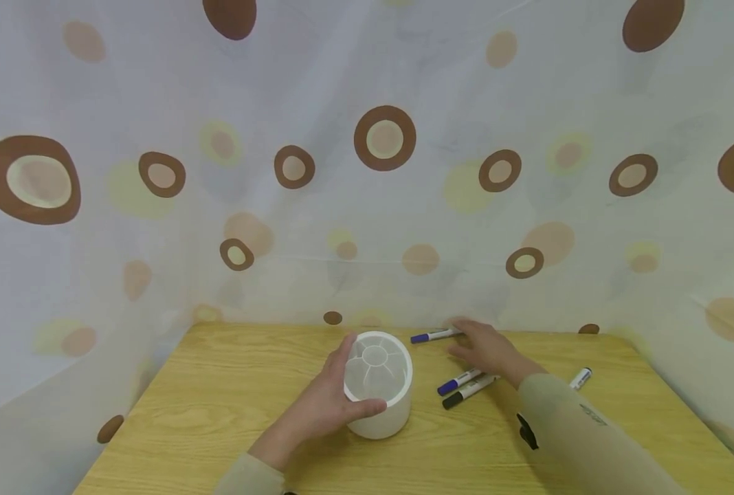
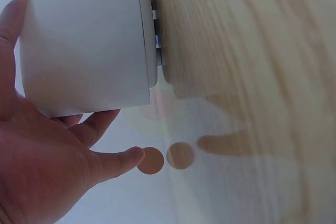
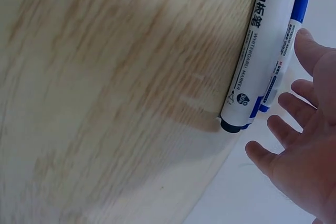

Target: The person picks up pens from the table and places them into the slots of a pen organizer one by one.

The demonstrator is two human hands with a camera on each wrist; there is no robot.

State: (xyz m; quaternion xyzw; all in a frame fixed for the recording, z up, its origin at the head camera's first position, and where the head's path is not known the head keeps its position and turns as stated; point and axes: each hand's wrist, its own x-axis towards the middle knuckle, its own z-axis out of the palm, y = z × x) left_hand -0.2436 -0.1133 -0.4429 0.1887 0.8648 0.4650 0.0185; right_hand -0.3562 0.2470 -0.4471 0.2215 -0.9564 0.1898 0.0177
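A white round pen holder (image 1: 379, 416) with a divided inside stands on the table, and my left hand (image 1: 326, 402) grips it from the left, thumb over the near rim. The left wrist view shows its smooth wall (image 2: 86, 45) with that hand's fingers (image 2: 97, 127) around it. At the back, a blue-capped whiteboard marker (image 1: 430, 336) lies beside my right hand (image 1: 487, 350), which reaches over its far end. In the right wrist view the right fingers are spread, apart from a large whiteboard marker (image 3: 254, 66) and close to a slimmer blue-capped one (image 3: 282, 59).
A blue-capped marker (image 1: 456, 382) and a black-capped marker (image 1: 466, 394) lie side by side below the right hand. Another white marker (image 1: 581, 378) lies farther right, partly behind the sleeve. A dotted curtain (image 1: 373, 227) borders the wooden table (image 1: 231, 392).
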